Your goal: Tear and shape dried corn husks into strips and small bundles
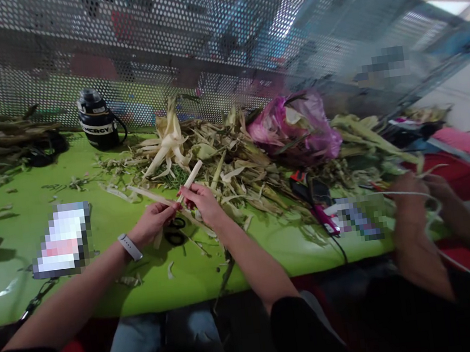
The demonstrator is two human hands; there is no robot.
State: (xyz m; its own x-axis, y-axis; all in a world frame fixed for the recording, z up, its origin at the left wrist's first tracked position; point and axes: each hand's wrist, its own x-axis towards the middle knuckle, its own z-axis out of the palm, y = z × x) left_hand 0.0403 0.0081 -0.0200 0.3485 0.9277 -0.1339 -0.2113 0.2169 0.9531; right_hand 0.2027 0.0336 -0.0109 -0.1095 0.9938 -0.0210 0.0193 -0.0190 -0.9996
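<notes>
Both of my hands meet over the green table (121,293), in front of a heap of dried corn husks (252,179). My right hand (202,204) is closed round a pale folded husk strip (193,173), whose end sticks up toward the heap. My left hand (157,220), with a white band on its wrist, pinches at the strip's lower end. Another long husk strip (145,194) runs out behind the left fingers. Beyond the hands stands a tied bunch of cream husks (172,138). Small husk scraps lie around my wrists.
A phone (62,237) lies on the left, with a black handled bottle (98,121) behind. A pink plastic bag (297,125) sits on the heap. Scissors (323,213) and another phone (362,220) lie right, near a co-worker's hands (412,188). A perforated metal screen (202,48) borders the back.
</notes>
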